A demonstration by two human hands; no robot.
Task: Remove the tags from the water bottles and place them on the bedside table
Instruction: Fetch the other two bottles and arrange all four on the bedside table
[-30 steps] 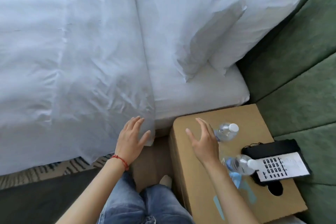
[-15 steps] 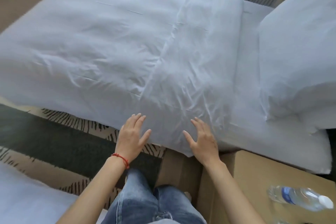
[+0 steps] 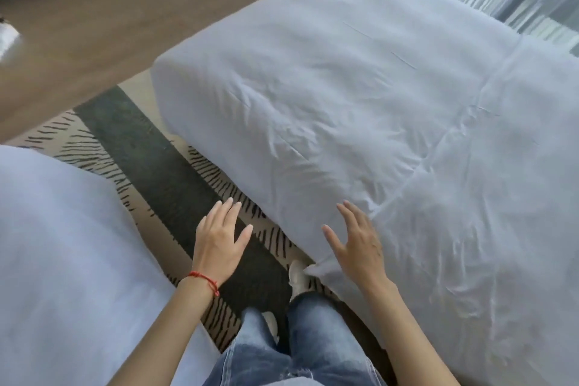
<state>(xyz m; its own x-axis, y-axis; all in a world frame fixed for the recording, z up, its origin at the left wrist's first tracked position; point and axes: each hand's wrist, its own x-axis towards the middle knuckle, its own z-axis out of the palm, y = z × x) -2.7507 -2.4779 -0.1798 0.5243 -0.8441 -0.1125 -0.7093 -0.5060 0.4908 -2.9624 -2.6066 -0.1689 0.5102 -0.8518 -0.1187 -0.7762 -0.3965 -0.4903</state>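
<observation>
Compared with half a second earlier, the bedside table and the water bottle on it had left the view; neither the bottles nor their tags could be seen, so their appearance could not be recorded. The left hand (image 3: 219, 244) and right hand (image 3: 357, 244) remained released, fingers spread, grasping nothing. The right hand lay over the edge of a creased white duvet (image 3: 360, 110). A striped beige and dark carpet (image 3: 150, 147) ran beneath, with brown wood-toned flooring (image 3: 109, 9) beyond.
</observation>
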